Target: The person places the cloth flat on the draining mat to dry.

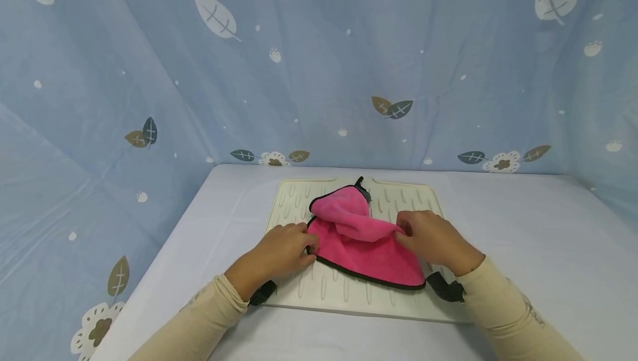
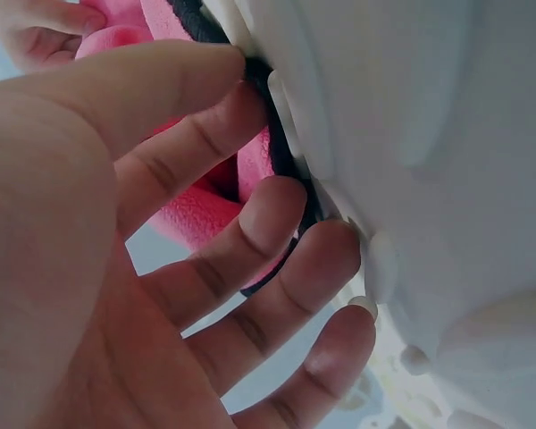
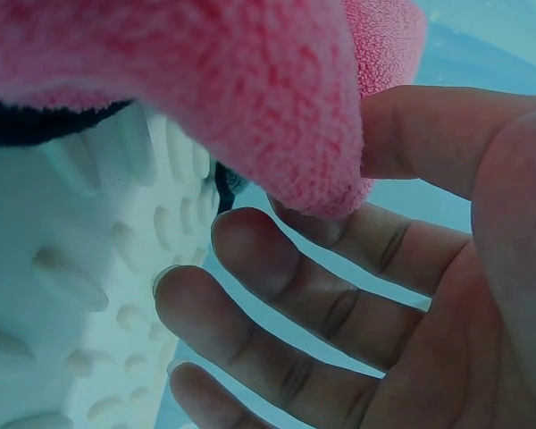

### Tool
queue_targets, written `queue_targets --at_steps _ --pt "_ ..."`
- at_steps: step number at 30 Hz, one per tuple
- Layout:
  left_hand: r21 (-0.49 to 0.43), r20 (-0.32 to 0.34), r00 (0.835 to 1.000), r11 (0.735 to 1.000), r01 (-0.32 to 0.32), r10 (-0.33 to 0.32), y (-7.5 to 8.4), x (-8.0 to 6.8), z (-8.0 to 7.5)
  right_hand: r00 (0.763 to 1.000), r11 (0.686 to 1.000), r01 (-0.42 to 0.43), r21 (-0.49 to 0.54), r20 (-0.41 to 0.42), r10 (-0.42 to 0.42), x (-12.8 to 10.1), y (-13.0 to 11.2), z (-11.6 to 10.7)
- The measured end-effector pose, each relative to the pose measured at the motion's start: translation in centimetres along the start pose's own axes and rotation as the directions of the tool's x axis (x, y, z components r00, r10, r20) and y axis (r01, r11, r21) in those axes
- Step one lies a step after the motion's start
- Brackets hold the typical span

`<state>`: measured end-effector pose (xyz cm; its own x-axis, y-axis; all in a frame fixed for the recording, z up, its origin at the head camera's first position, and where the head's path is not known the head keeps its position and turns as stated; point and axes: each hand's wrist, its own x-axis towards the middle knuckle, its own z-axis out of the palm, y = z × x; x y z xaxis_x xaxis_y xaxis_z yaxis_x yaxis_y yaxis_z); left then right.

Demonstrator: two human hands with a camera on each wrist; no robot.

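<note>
**Inspector:** Blue cloth with a leaf and flower print enclosed the white bench at the back and on both sides. What lay on the bench?

**Assistant:** A cream ribbed mat sat at its middle. On the mat lay a pink towel with black edging, its far part folded over toward the near side.

**Inspector:** State of the hands?

**Assistant:** The left hand lay on the mat at the towel's left edge, thumb and forefinger pinching the black edging; the left wrist view showed the other fingers against the mat. The right hand pinched the folded pink flap between thumb and forefinger at the towel's right side, with the remaining fingers loose beneath it. Both forearms wore beige sleeves
</note>
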<state>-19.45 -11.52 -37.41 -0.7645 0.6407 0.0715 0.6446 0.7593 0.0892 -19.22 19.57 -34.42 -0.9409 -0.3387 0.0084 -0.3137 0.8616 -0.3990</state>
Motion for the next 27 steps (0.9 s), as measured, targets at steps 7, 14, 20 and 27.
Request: queue_targets --at_steps 7,14,20,27 --pt "-0.011 0.023 1.000 1.000 0.014 -0.014 -0.01 -0.14 0.07 1.000 1.000 -0.004 -0.002 -0.003 0.004 0.02 0.00 0.08" --pt "-0.028 0.023 1.000 1.000 -0.010 0.011 0.05 -0.27 0.01 1.000 1.000 0.003 -0.012 0.002 -0.003 0.03 0.10 0.19" --pt "-0.068 0.023 0.999 0.997 -0.029 0.031 -0.01 -0.25 -0.09 1.000 1.000 0.009 -0.019 0.006 -0.008 0.04 0.15 0.30" --pt "-0.107 0.032 0.999 0.994 -0.026 0.029 0.10 -0.12 -0.15 1.000 1.000 0.015 -0.026 0.005 -0.015 0.10 0.21 0.52"
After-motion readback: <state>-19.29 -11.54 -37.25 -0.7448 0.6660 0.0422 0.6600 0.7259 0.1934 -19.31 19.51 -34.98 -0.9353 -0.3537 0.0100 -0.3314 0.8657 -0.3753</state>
